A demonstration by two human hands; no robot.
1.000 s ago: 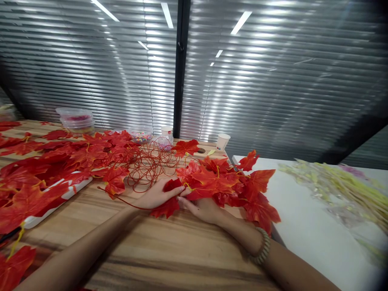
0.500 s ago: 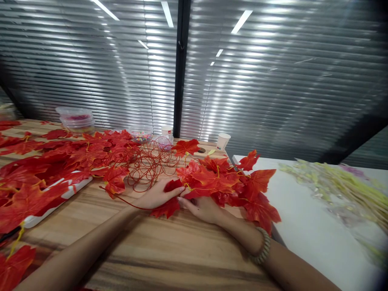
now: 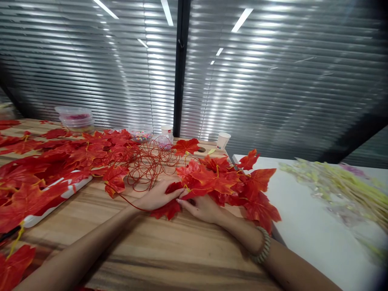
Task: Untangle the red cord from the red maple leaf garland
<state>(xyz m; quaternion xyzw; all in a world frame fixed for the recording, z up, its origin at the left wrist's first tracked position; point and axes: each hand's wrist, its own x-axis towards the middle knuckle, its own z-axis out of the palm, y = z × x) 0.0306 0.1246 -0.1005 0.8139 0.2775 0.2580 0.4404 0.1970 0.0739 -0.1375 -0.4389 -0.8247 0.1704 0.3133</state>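
Fingertips of my left hand [image 3: 159,195] and my right hand [image 3: 202,208] meet at a yellow stem in a bunch of artificial red maple leaves [image 3: 216,178]. Both are closed in a pinch there, and leaves partly hide the fingers. A single red maple leaf [image 3: 167,210] sticks out below, between the two hands. Red cord [image 3: 129,202] runs under my left hand from the left. Its tangled loops [image 3: 148,161] lie just beyond that hand. The exact spot between the fingertips is too small to make out.
Loose red leaves [image 3: 87,155] cover the left of the wooden table [image 3: 169,258], some over a white strip [image 3: 60,204]. Stacked plastic tubs [image 3: 75,120], a bead tray [image 3: 141,133] and a paper cup [image 3: 223,140] stand behind. Yellow stems in plastic [image 3: 348,186] lie on a white table [image 3: 306,210].
Both hands stay at the same spot with only slight finger shifts. The end of the red cord at the left has drawn in toward my left hand.
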